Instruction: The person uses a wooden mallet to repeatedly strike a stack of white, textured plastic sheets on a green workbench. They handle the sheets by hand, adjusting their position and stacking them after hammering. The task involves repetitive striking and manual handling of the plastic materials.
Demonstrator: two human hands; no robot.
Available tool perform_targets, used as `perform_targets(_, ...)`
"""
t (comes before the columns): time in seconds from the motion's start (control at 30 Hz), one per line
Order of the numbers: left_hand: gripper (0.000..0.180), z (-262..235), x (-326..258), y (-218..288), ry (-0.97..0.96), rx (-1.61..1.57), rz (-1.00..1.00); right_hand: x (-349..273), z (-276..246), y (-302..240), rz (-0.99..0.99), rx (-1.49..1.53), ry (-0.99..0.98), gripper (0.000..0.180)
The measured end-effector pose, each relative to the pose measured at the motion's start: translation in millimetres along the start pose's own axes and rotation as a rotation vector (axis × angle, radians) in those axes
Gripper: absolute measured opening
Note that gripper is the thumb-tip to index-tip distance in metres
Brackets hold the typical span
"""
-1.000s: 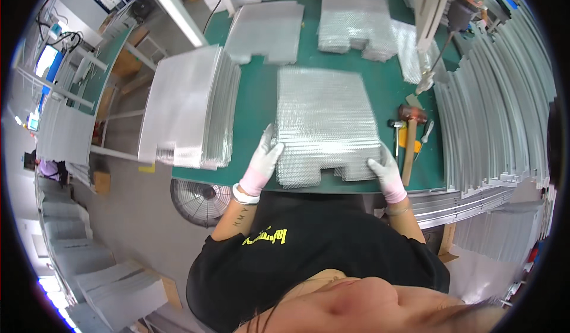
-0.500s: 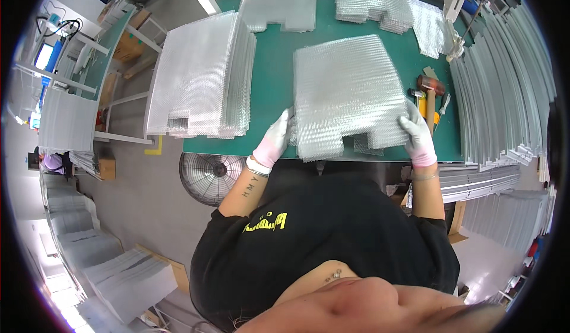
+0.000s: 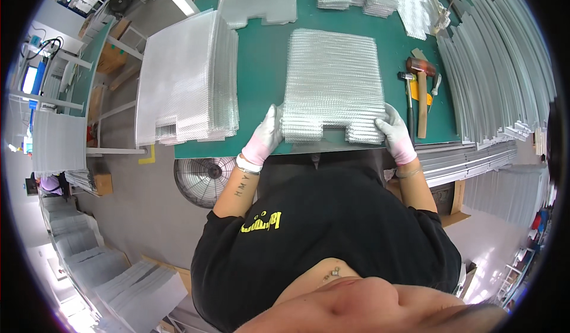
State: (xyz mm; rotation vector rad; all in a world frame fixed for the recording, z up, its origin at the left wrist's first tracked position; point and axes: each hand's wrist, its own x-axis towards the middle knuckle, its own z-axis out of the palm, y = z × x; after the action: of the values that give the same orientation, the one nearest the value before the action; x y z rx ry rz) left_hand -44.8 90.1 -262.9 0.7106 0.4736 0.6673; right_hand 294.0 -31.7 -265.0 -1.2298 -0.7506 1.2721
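Mesh sheets [image 3: 332, 81], silvery and stacked in one neat pile, lie on the green bench mat [image 3: 261, 60] directly in front of you, the pile's near edge with its rectangular notch sitting right at the bench's front edge. Your left hand [image 3: 265, 136] in its pink-and-white glove is clamped on the near left corner of the pile, fingers wrapped up along its side; your right hand [image 3: 395, 132] grips the near right corner the same way, so the stack sits squarely between both hands and in contact with each. To handle the pile well from here, I would judge that you want even pressure from both sides and thumbs flat on top, so the layers stay flush and the notches line up (thin mesh likes to fan out if one corner leads). Keep the stack flat on the mat rather than lifting one side. Mind the wooden-handled mallet [image 3: 420, 89] lying just beside your right hand, near the pile's right edge, and the taller stack of mesh panels [image 3: 184, 81] off to your left, which overhangs the bench corner and stands apart from your pile.
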Motion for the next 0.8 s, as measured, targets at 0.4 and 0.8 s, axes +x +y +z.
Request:
perform_targets(0.4, 0.064, -4.7, 1.1, -3.5, 0.101, 0.106, 0.006, 1.0, -6.9, -3.7, -0.016, 0.09, -0.069, 0.064)
perform_targets(0.8, 0.082, -6.2, 18.6, 20.6, 0.294, 0.602, -0.218, 11.5, -4.3, -33.8, 0.061, -0.914, 0.118, 0.063)
